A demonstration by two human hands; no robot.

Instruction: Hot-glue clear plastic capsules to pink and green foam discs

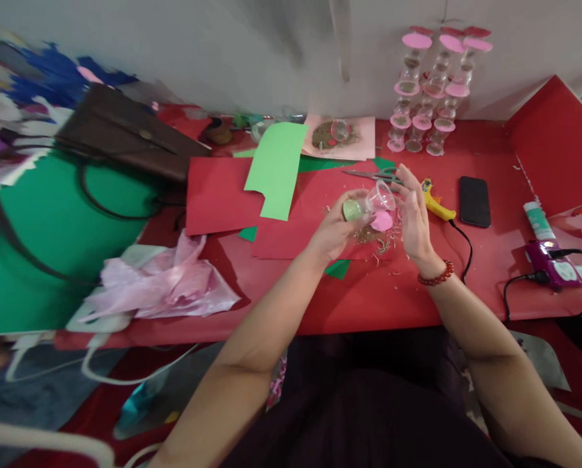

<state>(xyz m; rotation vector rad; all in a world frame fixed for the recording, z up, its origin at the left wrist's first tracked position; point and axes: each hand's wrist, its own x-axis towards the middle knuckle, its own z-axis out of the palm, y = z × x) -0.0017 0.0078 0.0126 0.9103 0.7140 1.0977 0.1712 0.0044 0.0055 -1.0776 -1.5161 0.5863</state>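
Note:
My left hand (337, 227) is closed around a small clear plastic cup piece (380, 197), held tilted above the red sheets. The piece has a pale green round end (352, 209), and its wide clear rim faces my right hand. Fingers raised and stretched out, my right hand (414, 224) stands just right of that rim; I cannot tell whether it touches. Below the cup piece lie a pink paper disc (382, 221) and scattered shavings (383, 246). Scissors (369, 174) with grey handles lie behind my hands. A yellow glue gun (437, 205) rests to the right.
Columns of joined clear cups with pink discs (421, 122) stand by the wall. A black phone (475, 201) and purple socket box (556, 265) are at right. Green paper (278, 169), a pink plastic bag (168, 283) and a brown handbag (125, 130) lie leftward.

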